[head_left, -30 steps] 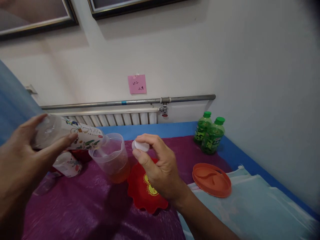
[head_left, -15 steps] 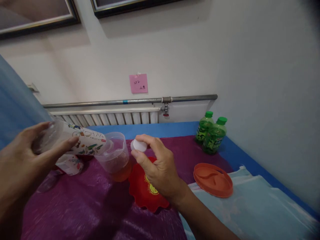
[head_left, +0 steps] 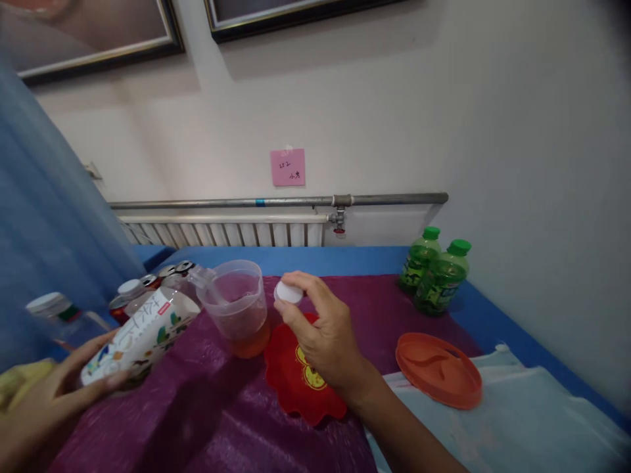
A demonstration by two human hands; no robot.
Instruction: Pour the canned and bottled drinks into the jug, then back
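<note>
My left hand is curled around the lower part of a clear bottle with a colourful printed label, thumb on the near side, and I have it tilted with its neck pointing up towards the clear pitcher. Whether neck and pitcher touch, I cannot tell. In my right hand I pinch a white cap between thumb and fingertips, just right of the pitcher's rim and above the red scalloped dish. The pitcher stands upright on the purple sheet, with amber liquid in its bottom, near the dish. Some cans sit behind my bottle. Well off to my right are an orange lid lying flat and, farther back, two green-capped bottles standing close together
</note>
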